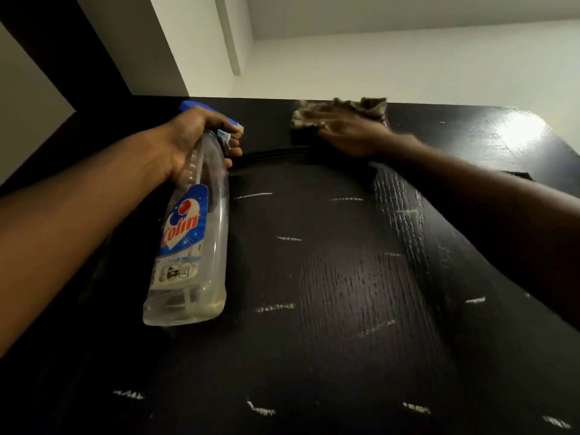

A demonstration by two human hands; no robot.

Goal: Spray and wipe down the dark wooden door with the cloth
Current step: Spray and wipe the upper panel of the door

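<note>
The dark wooden door (329,293) fills most of the view, seen from below, with pale scuff marks across its grain. My left hand (191,136) grips the neck of a clear spray bottle (191,246) with a blue trigger and a blue and red label; little liquid lies at its bottom. The bottle hangs in front of the door's left side. My right hand (351,133) presses a patterned brownish cloth (345,109) flat against the door near its top edge, the hand blurred by motion. A wet-looking streak shines on the door below my right forearm.
White walls and a white ceiling (408,42) rise above the door's top edge. A dark door frame (62,58) runs up the left side. A bright light reflection (521,127) sits on the door's upper right corner.
</note>
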